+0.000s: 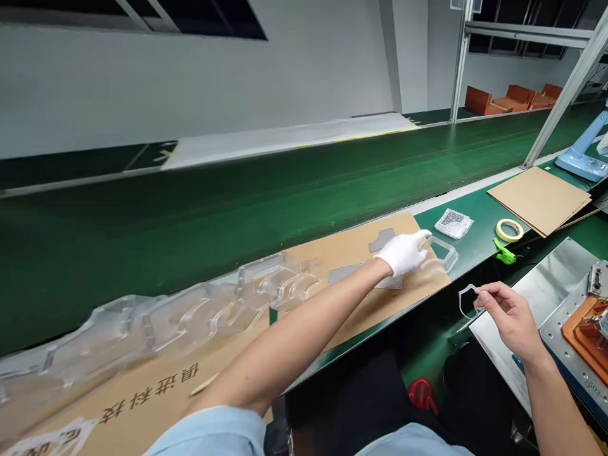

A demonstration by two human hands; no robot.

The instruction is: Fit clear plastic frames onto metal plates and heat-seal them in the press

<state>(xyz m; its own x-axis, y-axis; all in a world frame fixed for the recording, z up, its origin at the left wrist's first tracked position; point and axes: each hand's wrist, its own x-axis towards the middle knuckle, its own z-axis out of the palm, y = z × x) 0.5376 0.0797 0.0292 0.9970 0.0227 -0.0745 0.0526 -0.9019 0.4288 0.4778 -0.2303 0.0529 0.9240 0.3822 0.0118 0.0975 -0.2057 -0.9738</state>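
Observation:
My left hand (403, 253) wears a white glove and is shut on the near edge of a clear plastic frame (441, 254), which lies over the far end of a cardboard sheet (408, 297). Two grey flat cut pieces (381, 239) (346, 273) lie on that sheet beside the glove. My bare right hand (510, 315) pinches a small clear plastic frame (468, 300) between thumb and fingers, above a steel plate (532, 316). Clear plastic blister trays (156, 329) are piled to the left, under my left forearm's side.
A green conveyor belt (237, 215) runs behind the bench. Nearby are a foil packet (453, 223), yellow tape (510, 230), a green tool (505, 252), a cardboard sheet (539, 199), a blue machine (582, 158), an orange fixture (586, 332) and a red object (422, 394).

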